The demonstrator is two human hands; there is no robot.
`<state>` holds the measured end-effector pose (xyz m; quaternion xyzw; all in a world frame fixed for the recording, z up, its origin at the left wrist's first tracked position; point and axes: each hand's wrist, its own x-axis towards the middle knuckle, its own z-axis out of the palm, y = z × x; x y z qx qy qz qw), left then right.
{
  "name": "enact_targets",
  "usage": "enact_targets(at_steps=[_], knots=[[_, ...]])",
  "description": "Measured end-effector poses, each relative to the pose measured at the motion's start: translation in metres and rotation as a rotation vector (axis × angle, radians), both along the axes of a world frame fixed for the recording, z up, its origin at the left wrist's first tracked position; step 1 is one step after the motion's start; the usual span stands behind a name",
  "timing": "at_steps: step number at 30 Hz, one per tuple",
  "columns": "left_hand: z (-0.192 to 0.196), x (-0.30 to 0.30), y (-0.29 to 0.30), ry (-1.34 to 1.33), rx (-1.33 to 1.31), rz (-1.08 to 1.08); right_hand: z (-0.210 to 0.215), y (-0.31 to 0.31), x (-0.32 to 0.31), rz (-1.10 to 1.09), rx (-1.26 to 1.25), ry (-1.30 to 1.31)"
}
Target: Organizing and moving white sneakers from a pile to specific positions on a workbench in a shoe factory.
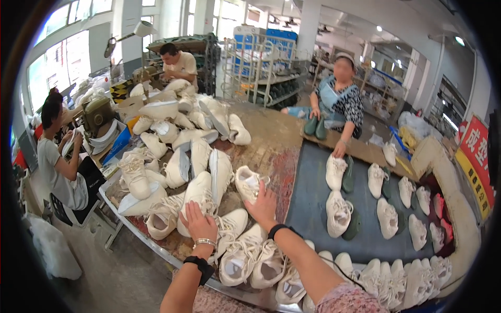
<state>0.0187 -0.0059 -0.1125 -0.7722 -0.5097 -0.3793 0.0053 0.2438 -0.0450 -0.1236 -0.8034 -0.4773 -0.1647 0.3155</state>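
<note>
Both hands [199, 224] [262, 207] flat, palms down on sneakers [198, 201].

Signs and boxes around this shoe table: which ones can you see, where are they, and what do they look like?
Red sign: far right edge, tilted panel, red with pale characters.
Yellow strip: just under the red sign, long and slanted, with dark characters.
Blue bin: left of the shoe pile, by the sewing machine, open-topped.
Blue-and-white panels: background centre, behind metal racks, rectangular.
No screens show.
</note>
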Motion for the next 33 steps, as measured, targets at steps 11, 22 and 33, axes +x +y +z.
enact_targets(at_steps=[11,22,33], knots=[[-0.002,0.002,0.011,0.014,0.037,0.015,-0.002,0.009,0.007,0.021,0.049,0.016],[0.002,-0.001,0.003,-0.011,-0.009,0.008,-0.008,0.004,0.003,0.012,-0.010,0.013],[0.007,0.002,0.002,-0.063,-0.007,-0.016,-0.010,0.008,0.008,0.007,0.027,-0.025]])
